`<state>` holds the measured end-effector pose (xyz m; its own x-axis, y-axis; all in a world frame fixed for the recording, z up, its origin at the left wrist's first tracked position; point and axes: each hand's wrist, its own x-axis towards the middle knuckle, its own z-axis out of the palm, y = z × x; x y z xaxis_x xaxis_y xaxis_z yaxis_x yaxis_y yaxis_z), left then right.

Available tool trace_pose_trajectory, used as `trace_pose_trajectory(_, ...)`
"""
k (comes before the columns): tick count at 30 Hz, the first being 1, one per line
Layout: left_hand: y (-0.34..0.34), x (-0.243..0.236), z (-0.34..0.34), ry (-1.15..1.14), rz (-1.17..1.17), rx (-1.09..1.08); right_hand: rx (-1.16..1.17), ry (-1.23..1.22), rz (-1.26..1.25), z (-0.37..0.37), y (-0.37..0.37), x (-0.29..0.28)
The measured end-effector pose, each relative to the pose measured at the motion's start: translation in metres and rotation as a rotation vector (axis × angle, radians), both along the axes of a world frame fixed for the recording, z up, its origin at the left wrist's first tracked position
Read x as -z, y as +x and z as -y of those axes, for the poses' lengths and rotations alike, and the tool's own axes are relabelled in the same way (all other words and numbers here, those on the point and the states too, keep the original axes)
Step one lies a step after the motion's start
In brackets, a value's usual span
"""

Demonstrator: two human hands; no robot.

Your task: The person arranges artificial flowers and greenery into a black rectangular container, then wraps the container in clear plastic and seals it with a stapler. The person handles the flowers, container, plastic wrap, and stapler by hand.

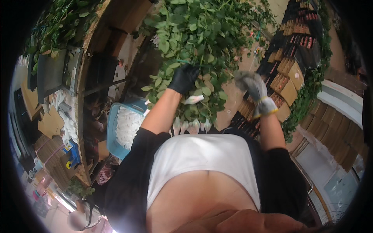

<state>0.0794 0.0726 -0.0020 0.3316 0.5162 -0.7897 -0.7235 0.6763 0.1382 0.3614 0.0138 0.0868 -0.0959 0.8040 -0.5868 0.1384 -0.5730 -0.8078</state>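
Left grip (pixel 183 77) closed on leafy stems (pixel 194 46) | right grip (pixel 252 87) just beside

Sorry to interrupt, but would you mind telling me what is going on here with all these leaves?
A person is working on a large bunch of leafy green stems held in front of them. The left hand, in a black glove, has its grip closed on the stems. The right hand, in a grey knit glove, is raised beside the bunch. A blue basket of white sleeves sits to the left.
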Motion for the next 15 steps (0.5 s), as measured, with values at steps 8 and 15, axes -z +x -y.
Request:
trace_pose_trajectory(8,-0.045,-0.04,-0.012,0.164,-0.161,0.059,-0.473,0.684,0.894,-0.048,-0.14,0.055)
trace_pose_trajectory(15,-0.098,-0.061,0.002,0.074,-0.091,0.131,-0.991,0.412,0.567,-0.095,-0.161,0.0)
